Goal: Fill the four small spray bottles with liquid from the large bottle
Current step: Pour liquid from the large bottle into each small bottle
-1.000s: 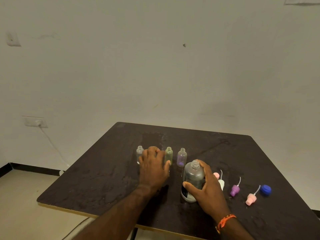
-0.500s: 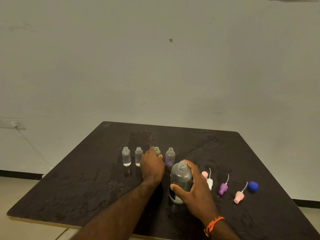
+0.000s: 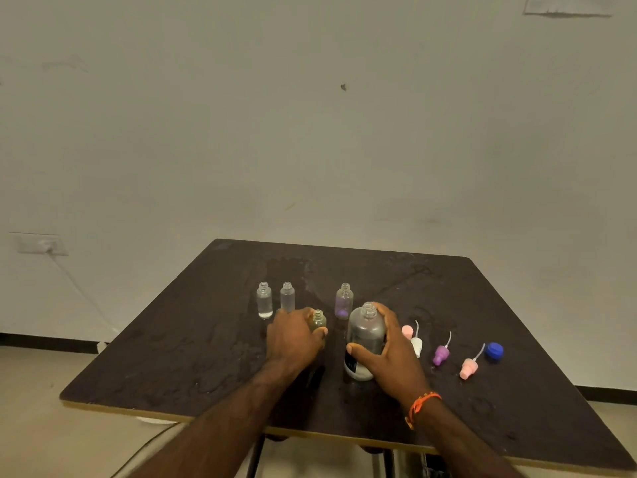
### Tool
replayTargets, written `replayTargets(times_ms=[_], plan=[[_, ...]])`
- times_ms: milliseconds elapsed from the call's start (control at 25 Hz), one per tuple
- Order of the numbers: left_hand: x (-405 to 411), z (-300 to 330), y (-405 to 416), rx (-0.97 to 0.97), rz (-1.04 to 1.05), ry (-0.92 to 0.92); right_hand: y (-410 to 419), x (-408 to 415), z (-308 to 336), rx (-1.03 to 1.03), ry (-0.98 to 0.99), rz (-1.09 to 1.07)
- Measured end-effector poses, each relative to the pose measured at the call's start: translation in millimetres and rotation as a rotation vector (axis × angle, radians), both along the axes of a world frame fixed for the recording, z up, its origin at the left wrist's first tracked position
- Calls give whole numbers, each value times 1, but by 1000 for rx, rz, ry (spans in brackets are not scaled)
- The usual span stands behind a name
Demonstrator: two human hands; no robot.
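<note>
- Your right hand (image 3: 389, 360) is wrapped around the large bottle (image 3: 365, 339), which stands upright and uncapped on the bench (image 3: 172, 357), nearest to you of all the bottles.
- The large bottle looks to hold liquid up to about its shoulder, though the grey body makes the level hard to read.
- Your left hand (image 3: 294, 336) is closed around the greenish small bottle (image 3: 317, 319), just left of the large one; whether it is lifted or resting on the bench cannot be told.
- This looks like the start of a fill: one small bottle picked out, the pouring bottle gripped.
- Next, you need to bring the two open necks together and tilt the large bottle slowly; the small neck is narrow, so spilling is likely.
- To your right lie four spray caps and a blue cap (image 3: 494, 350), all off.
- Further back stands the purple-tinted small bottle (image 3: 344, 301), open, contents unclear.
- Furthest left stand two clear small bottles (image 3: 275, 300), open; the leftmost seems to have liquid in it.
</note>
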State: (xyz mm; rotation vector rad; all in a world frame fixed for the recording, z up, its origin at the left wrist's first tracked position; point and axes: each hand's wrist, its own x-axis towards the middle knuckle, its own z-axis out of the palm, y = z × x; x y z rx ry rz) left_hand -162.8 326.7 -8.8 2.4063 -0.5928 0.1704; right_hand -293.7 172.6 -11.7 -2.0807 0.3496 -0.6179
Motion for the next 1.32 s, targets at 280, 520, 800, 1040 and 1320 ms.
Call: replayTargets(times_ms=[280,520,800,1040,1320], plan=[[-20,-3,30,-7,-49,59,6,-7,16,24,66,-81],[-17,-9,32,-49,-77,63,6,-11,45,-277,168,-63],[-21,0,18,187,-174,-159,2,-7,55,-552,361,-80],[-21,1,10,281,-173,-206,-9,-11,49,-623,420,-76],[-22,3,7,303,-213,-231,-12,-12,46,-736,459,-76]])
